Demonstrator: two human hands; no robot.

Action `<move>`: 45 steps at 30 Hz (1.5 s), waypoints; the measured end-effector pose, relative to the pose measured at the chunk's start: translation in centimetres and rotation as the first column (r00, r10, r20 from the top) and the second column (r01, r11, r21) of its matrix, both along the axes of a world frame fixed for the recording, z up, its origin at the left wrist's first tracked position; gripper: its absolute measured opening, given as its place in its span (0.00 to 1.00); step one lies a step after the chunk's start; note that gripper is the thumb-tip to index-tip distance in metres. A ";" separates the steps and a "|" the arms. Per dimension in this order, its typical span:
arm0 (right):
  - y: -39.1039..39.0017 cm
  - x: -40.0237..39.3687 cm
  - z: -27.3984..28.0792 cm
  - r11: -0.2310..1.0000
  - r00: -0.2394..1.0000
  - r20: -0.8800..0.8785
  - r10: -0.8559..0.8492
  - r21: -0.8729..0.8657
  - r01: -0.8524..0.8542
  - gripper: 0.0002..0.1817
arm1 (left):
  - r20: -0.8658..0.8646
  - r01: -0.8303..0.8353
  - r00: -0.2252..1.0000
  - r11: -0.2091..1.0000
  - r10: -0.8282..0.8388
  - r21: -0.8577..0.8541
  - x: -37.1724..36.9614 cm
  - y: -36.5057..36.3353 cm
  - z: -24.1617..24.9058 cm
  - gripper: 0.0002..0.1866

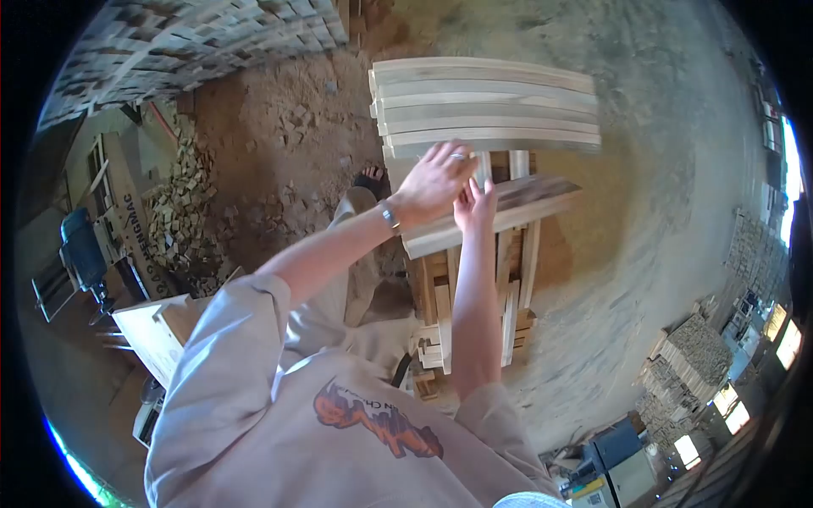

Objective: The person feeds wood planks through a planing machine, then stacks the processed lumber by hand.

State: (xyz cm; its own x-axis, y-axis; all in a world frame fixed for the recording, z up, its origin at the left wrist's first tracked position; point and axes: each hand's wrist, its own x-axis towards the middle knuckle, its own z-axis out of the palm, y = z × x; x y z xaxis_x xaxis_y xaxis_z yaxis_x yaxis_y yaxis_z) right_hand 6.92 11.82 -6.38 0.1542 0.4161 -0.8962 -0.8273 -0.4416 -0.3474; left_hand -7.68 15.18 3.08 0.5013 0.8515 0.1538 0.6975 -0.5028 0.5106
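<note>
My left hand (434, 179), with a watch (389, 218) on the wrist, reaches in from the left. Its fingers are bent together just below the near edge of a stack of pale wooden planks (487, 106). Close against it is my right hand (476, 205), fingers pointing up and partly curled, with its wrist above a single board (504, 220) that has a dark, rough top face. The fingertips of both hands meet; whatever may be between them is too small or hidden to make out. A slatted wooden stand (528, 262) lies under the board and planks.
Wood offcuts (182, 190) are heaped on the dirt floor at the left, near a blue machine (78, 245). Stacked wood pieces (203, 42) line the upper left. More wood piles (690, 356) and a blue-grey machine (616, 444) stand at the lower right.
</note>
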 end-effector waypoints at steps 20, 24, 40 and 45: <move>-0.6 0.4 -4.8 0.995 0.996 0.081 0.047 0.079 -0.054 0.31 | -0.055 -0.022 0.998 0.991 0.014 -0.135 2.0 -0.4 -5.4 0.34; -1.3 -0.3 -3.5 0.988 0.995 0.056 0.086 0.124 -0.093 0.31 | -0.088 -0.006 0.996 0.988 -0.008 -0.154 0.8 -1.6 -2.8 0.35; -15.6 -8.7 11.2 0.679 0.930 0.272 0.246 0.636 -0.366 0.29 | 0.104 -0.207 0.968 0.962 0.228 -0.177 -13.4 -23.6 24.9 0.42; -20.2 -12.4 21.7 0.220 0.610 0.442 0.658 0.663 -0.716 0.40 | 0.085 -0.593 0.803 0.805 0.590 0.017 -12.8 -34.3 29.3 0.47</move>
